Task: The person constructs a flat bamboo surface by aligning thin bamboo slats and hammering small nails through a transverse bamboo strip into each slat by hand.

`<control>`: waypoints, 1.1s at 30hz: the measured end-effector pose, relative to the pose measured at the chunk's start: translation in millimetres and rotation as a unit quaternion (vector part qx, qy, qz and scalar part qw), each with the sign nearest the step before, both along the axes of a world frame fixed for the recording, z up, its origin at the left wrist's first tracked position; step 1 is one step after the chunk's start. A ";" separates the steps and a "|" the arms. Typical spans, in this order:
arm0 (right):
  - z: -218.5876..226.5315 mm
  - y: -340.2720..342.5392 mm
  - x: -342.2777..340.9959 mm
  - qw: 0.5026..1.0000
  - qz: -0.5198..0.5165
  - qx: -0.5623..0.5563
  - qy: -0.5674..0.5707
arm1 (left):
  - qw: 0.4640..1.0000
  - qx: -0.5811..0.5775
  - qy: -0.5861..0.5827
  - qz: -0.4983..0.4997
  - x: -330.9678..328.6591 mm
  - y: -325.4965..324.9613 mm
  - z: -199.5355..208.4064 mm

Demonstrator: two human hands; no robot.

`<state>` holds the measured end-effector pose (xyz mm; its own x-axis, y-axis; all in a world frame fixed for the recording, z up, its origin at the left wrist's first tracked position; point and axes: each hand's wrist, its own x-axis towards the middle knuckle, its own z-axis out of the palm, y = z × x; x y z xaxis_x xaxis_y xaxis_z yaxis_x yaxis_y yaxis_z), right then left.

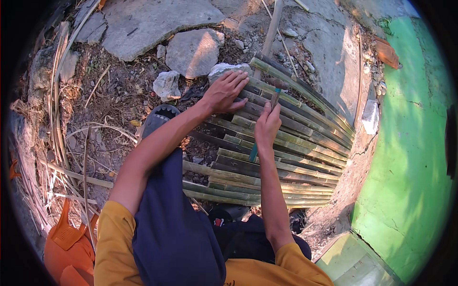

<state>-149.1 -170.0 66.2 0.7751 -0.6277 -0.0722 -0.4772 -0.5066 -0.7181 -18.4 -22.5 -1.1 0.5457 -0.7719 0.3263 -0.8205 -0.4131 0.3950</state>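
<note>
Bamboo slats [296, 143], fanned out before the person; left hand [228, 90] loosely open, laid on the upper slats' left ends; right hand [268, 125] closed around a hammer [275, 97], step seemingly hammering, the next blow needing a steadied slat.

We can read no words or numbers here. Toward six o'clock, a small dark mark [229, 283] on the mustard-yellow cloth shirt [260, 272] is cut off by the lower edge; above it, a small red-and-white patch [218, 222] on something dark is too small for us to read.
</note>
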 end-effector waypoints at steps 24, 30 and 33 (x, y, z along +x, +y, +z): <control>65.6 -36.9 37.0 0.972 0.191 -0.124 0.062 | 1.000 -0.012 0.005 -0.009 0.7 -1.9 -2.5; 27.7 -55.3 9.8 0.957 0.234 -0.167 0.035 | 1.000 -0.031 -0.001 -0.002 -0.3 -6.1 -8.5; 32.7 -50.6 17.7 0.957 0.235 -0.155 0.075 | 1.000 -0.023 -0.004 0.003 5.6 -3.7 -9.5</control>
<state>-131.5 -220.5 98.8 0.9724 -0.2223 -0.0708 -0.2305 -0.8680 -0.4398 -12.7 -26.2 -10.6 0.5475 -0.7526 0.3659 -0.8211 -0.3988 0.4083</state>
